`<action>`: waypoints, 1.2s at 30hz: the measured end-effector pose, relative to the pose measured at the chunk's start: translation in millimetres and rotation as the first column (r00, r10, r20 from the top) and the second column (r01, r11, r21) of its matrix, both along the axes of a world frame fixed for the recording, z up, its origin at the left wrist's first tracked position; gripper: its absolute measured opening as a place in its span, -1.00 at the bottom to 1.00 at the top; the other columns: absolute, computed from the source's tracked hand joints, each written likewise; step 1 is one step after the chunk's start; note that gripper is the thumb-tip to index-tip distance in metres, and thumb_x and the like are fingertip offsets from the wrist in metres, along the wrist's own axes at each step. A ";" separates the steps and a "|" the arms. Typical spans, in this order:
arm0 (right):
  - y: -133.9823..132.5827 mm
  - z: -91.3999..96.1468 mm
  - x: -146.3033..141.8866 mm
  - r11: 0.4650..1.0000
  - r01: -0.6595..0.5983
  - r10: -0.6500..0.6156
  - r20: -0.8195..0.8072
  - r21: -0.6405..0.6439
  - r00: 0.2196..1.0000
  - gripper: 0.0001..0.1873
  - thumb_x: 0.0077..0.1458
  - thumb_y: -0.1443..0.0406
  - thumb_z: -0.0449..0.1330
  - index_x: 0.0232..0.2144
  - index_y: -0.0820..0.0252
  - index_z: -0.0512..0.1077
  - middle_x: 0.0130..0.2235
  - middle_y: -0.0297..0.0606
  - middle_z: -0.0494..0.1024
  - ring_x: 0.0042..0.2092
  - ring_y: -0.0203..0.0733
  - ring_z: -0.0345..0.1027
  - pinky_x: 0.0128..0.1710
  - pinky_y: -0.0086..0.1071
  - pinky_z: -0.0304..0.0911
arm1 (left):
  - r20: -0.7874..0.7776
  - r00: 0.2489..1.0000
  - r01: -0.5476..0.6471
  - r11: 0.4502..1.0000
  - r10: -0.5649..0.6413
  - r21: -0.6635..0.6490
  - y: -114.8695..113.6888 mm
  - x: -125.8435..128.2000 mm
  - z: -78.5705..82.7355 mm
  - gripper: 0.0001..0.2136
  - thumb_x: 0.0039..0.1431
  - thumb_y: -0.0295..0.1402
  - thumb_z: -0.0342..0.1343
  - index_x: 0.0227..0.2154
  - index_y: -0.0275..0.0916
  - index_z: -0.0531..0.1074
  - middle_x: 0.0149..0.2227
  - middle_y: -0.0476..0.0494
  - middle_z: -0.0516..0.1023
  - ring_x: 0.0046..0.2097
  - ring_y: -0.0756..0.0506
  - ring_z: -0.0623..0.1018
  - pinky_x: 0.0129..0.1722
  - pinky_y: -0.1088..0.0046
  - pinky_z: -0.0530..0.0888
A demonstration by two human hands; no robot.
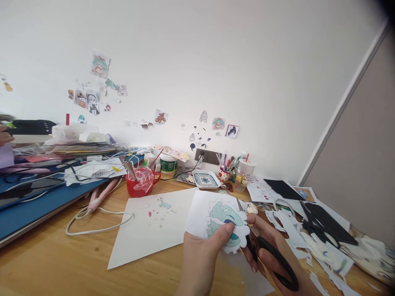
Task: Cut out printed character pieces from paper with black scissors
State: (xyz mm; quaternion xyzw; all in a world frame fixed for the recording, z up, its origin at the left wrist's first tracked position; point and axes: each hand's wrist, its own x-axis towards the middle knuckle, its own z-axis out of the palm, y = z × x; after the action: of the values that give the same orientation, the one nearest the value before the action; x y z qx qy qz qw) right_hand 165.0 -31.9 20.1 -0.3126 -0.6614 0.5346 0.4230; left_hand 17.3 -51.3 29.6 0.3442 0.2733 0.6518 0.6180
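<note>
My left hand [205, 257] grips a sheet of paper [197, 205] printed with a teal-haired cartoon drawing, thumb on top of it. The sheet's right edge is cut into a scalloped outline. My right hand [274, 246] is closed around black-handled scissors [277, 261]. One blade rises behind the sheet's right side, with its tip showing above the edge; the rest of the blades is partly hidden by the paper. Left of my hands, a white sheet [138, 238] lies on the wooden table with small coloured cut-out pieces on it.
A red mug [140, 183], a square patterned dish [206, 179], a pen cup [224, 174] and a plastic drink cup [243, 174] stand along the wall. Right are paper scraps [288, 226] and another pair of black scissors [317, 226]. A white cable [98, 233] loops at left.
</note>
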 end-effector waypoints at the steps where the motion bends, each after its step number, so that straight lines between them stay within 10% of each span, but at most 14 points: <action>1: -0.3 -0.1 0.0 1.000 -0.004 0.004 -0.006 0.001 1.000 -0.48 -0.24 -0.08 0.24 -0.38 0.13 0.19 -0.58 -0.44 0.28 -0.59 -0.39 0.04 -0.64 -0.53 0.05 | 0.002 1.000 -0.008 1.000 0.008 -0.008 -0.1 -0.8 1.2 -0.79 -0.15 -0.31 0.22 -0.45 -0.34 0.44 -0.52 -0.11 0.52 -0.49 -0.04 0.44 -0.48 0.50 0.37; 36: -3.3 9.6 0.9 0.997 -0.032 0.036 0.073 -0.064 0.997 -0.51 -0.23 0.00 0.27 -0.40 0.13 0.15 -0.60 -0.51 0.24 -0.62 -0.43 -0.03 -0.67 -0.56 -0.09 | -0.091 0.995 -0.049 0.992 0.038 -0.121 9.5 -20.8 3.5 -0.79 -0.21 -0.31 0.26 -0.49 -0.37 0.53 -0.48 -0.20 0.56 -0.43 -0.05 0.46 -0.41 0.50 0.36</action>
State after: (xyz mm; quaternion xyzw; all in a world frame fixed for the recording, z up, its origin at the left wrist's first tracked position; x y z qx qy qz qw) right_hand 165.9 -35.2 29.6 -0.3342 -0.6648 0.5503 0.3789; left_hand -3.6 -41.8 33.1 0.3282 0.3475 0.6311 0.6109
